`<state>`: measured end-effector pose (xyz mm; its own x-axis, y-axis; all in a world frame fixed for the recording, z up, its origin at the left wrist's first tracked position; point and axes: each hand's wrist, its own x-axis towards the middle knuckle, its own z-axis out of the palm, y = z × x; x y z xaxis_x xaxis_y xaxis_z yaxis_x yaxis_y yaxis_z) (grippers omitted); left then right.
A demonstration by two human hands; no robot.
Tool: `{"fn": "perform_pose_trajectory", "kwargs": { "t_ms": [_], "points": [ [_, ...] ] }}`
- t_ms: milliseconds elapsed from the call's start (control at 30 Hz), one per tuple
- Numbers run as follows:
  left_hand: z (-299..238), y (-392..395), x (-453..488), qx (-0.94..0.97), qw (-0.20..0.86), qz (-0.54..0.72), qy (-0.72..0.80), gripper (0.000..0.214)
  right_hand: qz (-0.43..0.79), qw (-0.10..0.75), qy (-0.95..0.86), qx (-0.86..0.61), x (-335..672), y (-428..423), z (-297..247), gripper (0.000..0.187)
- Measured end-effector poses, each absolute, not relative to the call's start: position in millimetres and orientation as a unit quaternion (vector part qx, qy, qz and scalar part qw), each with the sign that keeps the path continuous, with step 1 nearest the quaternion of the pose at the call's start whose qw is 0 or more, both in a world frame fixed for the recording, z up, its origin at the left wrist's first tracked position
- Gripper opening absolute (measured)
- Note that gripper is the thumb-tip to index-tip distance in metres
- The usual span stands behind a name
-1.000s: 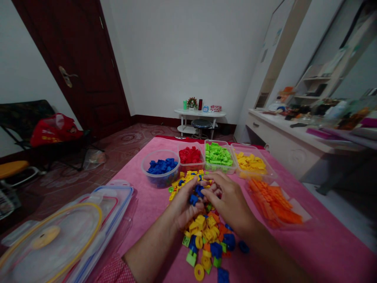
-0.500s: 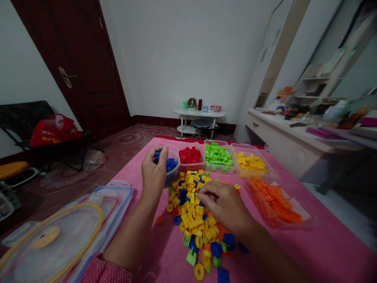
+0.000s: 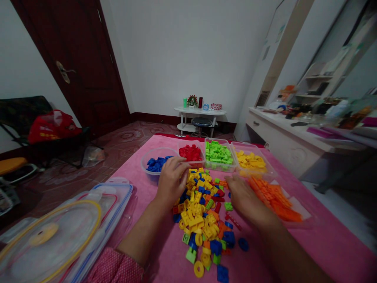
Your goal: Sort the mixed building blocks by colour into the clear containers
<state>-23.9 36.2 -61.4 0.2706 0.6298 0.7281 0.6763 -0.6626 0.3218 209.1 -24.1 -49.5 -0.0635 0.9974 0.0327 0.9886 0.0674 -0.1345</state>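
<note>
A loose pile of toy building bricks (image 3: 196,220), mostly yellow with blue, green, red and orange pieces, lies on the pink cloth. My left hand (image 3: 172,181) is over the pile's far left edge, beside the round tub of blue bricks (image 3: 156,164). Its fingers are curved and a little apart, and no brick shows in them. On the pile's right side, my right hand (image 3: 246,198) is low, its fingertips near a small orange brick (image 3: 224,183). Most of its fingers are hidden behind the hand. A green brick (image 3: 228,206) and a red strip (image 3: 234,221) lie beside it.
Along the back stand clear boxes of red bricks (image 3: 190,153), green bricks (image 3: 219,153) and yellow bricks (image 3: 250,162). A box of orange bricks (image 3: 275,200) is at the right. Stacked lids (image 3: 67,232) lie at the left. Beyond is a white dresser (image 3: 279,145).
My left hand has moved from above the blue tub, where it held a blue brick, down and right toward the pile. My right hand has moved right, uncovering bricks in the pile.
</note>
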Motion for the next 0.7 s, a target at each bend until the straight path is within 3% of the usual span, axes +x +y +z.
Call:
{"fn": "perform_pose_trajectory", "kwargs": {
  "t_ms": [100,367,600,700],
  "points": [
    [-72,29,-12,-0.837,-0.026,-0.42,-0.351,0.02,0.064,0.01,-0.723,-0.688,210,-22,-54,0.049],
    [-92,20,-4,-0.867,-0.105,-0.34,-0.347,0.019,-0.015,-0.028,-0.68,-0.733,202,-16,-46,0.034],
    [-96,22,-4,-0.86,-0.121,-0.351,-0.351,0.019,-0.011,0.089,-0.717,-0.692,196,-20,-35,0.027],
    [-97,22,-4,-0.858,-0.124,-0.356,-0.349,0.019,0.043,0.082,-0.735,-0.671,189,-23,-37,0.027]
  ]
}}
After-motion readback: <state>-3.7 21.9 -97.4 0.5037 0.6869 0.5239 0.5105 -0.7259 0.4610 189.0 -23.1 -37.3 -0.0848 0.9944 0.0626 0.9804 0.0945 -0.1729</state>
